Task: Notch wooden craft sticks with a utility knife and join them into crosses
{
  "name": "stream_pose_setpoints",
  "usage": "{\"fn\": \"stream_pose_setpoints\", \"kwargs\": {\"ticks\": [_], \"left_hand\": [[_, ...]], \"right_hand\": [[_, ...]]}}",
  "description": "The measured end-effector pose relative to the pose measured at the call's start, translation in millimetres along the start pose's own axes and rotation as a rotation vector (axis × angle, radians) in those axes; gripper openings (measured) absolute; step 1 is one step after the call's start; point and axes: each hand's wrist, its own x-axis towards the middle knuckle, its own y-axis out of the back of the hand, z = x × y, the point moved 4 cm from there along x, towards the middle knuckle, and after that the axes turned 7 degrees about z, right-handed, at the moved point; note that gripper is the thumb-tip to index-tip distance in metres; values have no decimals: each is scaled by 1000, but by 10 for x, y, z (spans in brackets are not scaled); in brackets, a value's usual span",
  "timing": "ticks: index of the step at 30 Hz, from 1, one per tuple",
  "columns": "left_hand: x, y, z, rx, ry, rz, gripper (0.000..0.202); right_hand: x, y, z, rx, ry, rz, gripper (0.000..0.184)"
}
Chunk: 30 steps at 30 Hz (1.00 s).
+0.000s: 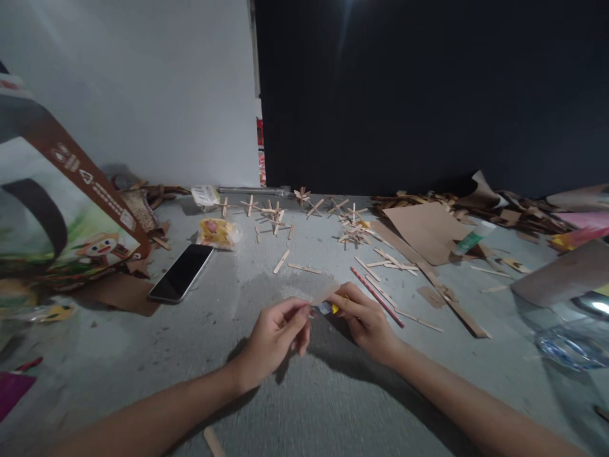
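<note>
Left hand (280, 330): pinching tan piece (327, 292), centre
Right hand (366, 320): gripping yellow-grey item (335, 309), centre
Bag (71, 219), far left: recycling symbol (86, 177), white print (107, 203) unreadable
Green-white tube (473, 238), right: lettering unclear

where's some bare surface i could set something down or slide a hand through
Mainly the grey surface between the phone and the left hand, bar specks. Another patch lies between the left arm and right arm, with a wooden stick near the left arm. Crowded: beyond and right of the right hand, with loose sticks, a striped straw and brown cardboard.
</note>
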Motion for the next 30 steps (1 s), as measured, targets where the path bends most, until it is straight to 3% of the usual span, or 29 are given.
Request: {"fn": "stream_pose_setpoints", "kwargs": {"ticks": [21, 30], "left_hand": [[1, -34, 6, 27, -38, -6, 48], [27, -33, -51, -16, 21, -35, 48]], "right_hand": [[28, -29, -4, 10, 14, -30, 49], [41, -9, 37, 14, -10, -27, 40]]}}
